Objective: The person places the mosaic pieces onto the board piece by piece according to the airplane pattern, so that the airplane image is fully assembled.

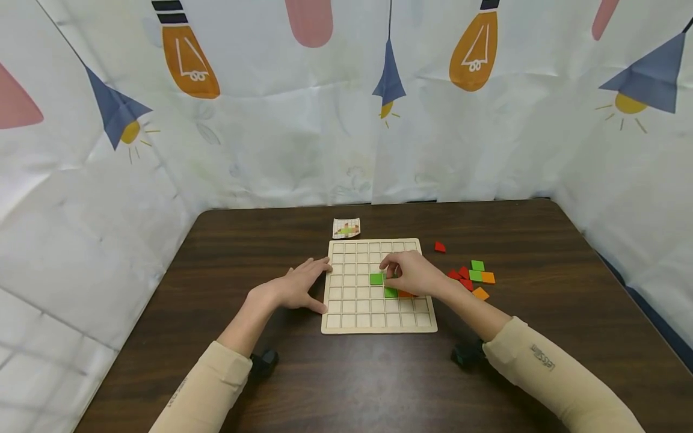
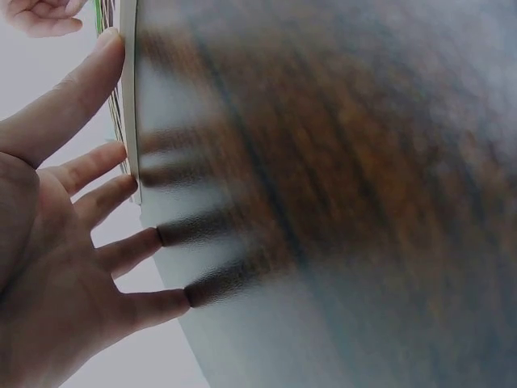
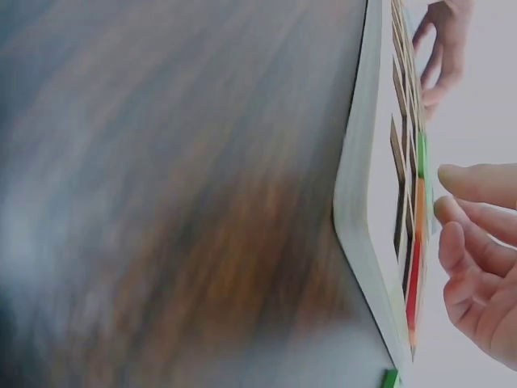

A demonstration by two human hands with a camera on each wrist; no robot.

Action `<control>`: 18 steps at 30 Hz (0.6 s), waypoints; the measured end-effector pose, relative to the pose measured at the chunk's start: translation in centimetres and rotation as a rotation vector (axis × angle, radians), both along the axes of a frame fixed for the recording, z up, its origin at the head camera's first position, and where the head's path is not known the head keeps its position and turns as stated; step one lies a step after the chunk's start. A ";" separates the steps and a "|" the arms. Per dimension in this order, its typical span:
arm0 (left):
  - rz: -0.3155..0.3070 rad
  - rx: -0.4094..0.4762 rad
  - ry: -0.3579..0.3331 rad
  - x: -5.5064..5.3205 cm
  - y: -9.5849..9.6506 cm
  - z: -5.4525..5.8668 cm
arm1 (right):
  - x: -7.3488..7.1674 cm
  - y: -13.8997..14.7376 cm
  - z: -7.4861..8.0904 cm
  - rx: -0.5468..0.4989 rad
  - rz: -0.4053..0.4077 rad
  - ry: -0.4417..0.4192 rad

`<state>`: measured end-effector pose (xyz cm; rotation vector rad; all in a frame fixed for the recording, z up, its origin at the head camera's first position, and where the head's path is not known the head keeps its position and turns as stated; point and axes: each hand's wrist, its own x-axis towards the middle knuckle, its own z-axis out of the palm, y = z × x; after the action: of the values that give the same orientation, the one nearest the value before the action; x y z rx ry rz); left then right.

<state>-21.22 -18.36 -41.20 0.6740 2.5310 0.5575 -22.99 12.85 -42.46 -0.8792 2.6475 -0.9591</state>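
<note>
A pale wooden grid board (image 1: 349, 322) lies on the table. My left hand (image 1: 299, 285) is spread at its left edge, the thumb and some fingertips touching the rim while the others rest on the tabletop. Over the board, my right hand (image 1: 414, 273) has curled fingers and pinches a small green tile (image 3: 432, 220), largely hidden by the fingertips. Just left of those fingertips a square green tile (image 1: 376, 279) sits in a cell. Another green tile (image 1: 390, 293) and an orange tile (image 1: 406, 294) lie below the hand, partly covered by it.
Right of the board are loose red tiles (image 1: 466, 284), green tiles (image 1: 477, 265) and orange tiles (image 1: 488, 278). A lone red piece (image 1: 440, 247) lies near the board's upper right corner. Behind the board is a small pattern card (image 1: 346, 228). A printed curtain (image 1: 303, 150) surrounds the dark table (image 1: 260, 240).
</note>
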 end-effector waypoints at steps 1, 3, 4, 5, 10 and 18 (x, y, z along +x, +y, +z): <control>0.003 -0.004 -0.003 0.0 0.0 0.0 | 0.0 0.3 0.0 -0.010 0.003 -0.005; 0.004 -0.005 -0.008 0.0 0.0 -0.1 | 0.0 0.8 0.0 -0.024 -0.001 -0.012; 0.002 0.000 -0.008 0.0 0.0 -0.1 | 0.0 1.1 0.1 -0.026 -0.005 -0.014; 0.000 0.005 -0.008 0.0 0.0 0.0 | 0.0 1.5 0.1 -0.027 -0.008 -0.014; -0.004 0.005 -0.012 0.1 0.1 0.0 | -0.1 3.2 0.5 -0.008 -0.029 -0.014; 0.007 0.011 -0.017 0.3 0.0 0.3 | 0.0 6.2 0.9 0.006 -0.067 0.022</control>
<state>-20.93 -18.40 -40.92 0.6625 2.5167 0.5778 -22.97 19.03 -41.59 -0.8095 2.7125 -0.9608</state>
